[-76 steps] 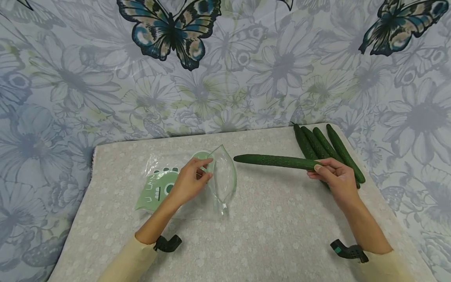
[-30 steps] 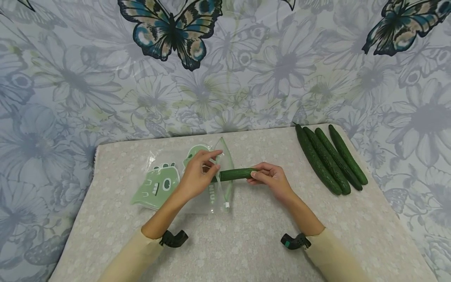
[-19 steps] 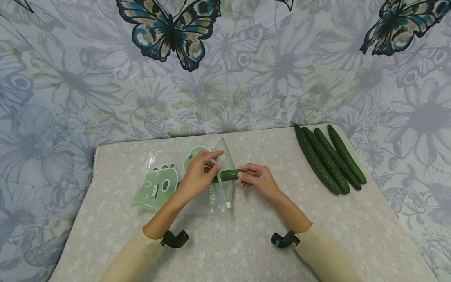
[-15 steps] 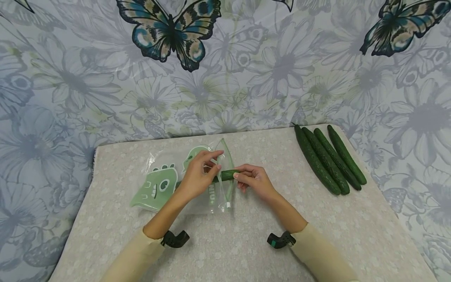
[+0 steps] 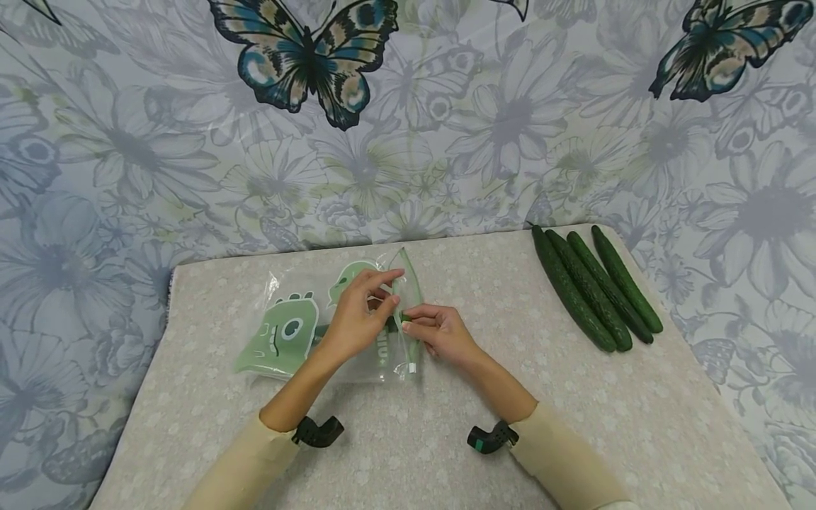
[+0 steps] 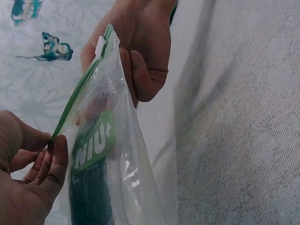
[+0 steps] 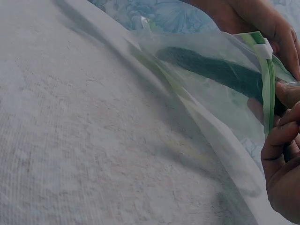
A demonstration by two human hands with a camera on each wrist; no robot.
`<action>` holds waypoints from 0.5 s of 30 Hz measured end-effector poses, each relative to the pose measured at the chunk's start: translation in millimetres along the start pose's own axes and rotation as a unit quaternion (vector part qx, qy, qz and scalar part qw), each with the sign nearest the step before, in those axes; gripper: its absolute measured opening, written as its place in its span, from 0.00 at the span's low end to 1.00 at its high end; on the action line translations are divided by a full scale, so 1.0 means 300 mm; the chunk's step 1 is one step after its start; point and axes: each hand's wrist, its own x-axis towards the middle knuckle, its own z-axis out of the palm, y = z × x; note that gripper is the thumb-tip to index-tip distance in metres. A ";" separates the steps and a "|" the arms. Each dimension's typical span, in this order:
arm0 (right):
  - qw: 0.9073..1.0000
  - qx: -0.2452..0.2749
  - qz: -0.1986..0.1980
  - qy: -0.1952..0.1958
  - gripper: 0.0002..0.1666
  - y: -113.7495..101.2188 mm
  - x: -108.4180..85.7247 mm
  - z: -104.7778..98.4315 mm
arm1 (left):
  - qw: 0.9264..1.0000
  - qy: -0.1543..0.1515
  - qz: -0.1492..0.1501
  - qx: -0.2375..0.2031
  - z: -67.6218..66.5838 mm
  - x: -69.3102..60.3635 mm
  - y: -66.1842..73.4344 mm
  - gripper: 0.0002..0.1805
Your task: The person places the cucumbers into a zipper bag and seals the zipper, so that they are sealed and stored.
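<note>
A clear zip bag (image 5: 280, 336) with green dinosaur prints lies on the cloth, its mouth facing right. My left hand (image 5: 357, 315) pinches the upper edge of the mouth. At the opening, my right hand (image 5: 443, 333) holds the end of a cucumber between thumb and fingers. Most of that cucumber (image 7: 215, 70) shows through the plastic in the right wrist view, lying lengthwise inside the bag. In the left wrist view the cucumber (image 6: 91, 197) is a dark shape behind the printed letters, and the left hand (image 6: 33, 173) grips the green zip edge.
Several cucumbers (image 5: 576, 290) lie side by side at the right back of the cloth-covered table (image 5: 408, 453). Behind the table hangs a floral cloth with butterflies (image 5: 312, 57). A white slider (image 5: 411, 367) sits at the near end of the bag's zip.
My right hand has carried a cucumber leftward from beside the others, and the cucumber has slid into the bag until only its end shows at the mouth. The left hand keeps its pinch.
</note>
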 end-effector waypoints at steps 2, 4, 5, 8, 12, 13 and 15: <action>1.000 0.001 0.002 0.001 0.19 0.000 0.000 0.007 | 1.000 0.002 0.002 -0.002 0.002 0.001 -0.005 0.24; 1.000 0.001 0.000 0.004 0.20 -0.001 0.000 0.012 | 1.000 0.004 0.005 -0.004 0.003 0.002 -0.010 0.24; 1.000 0.002 0.000 0.008 0.20 -0.003 -0.001 0.014 | 1.000 0.005 0.007 -0.005 0.004 0.003 -0.013 0.24; 1.000 -0.001 0.001 0.019 0.20 -0.006 -0.001 0.020 | 1.000 0.006 0.012 -0.010 0.004 0.004 -0.012 0.24; 1.000 -0.017 0.013 0.022 0.18 -0.001 0.007 0.030 | 1.000 0.007 0.011 -0.018 0.004 0.005 -0.007 0.24; 0.999 -0.023 0.012 0.021 0.17 0.002 0.008 0.033 | 1.000 0.006 0.010 -0.019 0.005 0.005 -0.008 0.24; 0.999 -0.039 0.008 0.019 0.13 0.011 0.010 0.035 | 1.000 0.004 0.007 -0.022 0.007 0.005 -0.010 0.24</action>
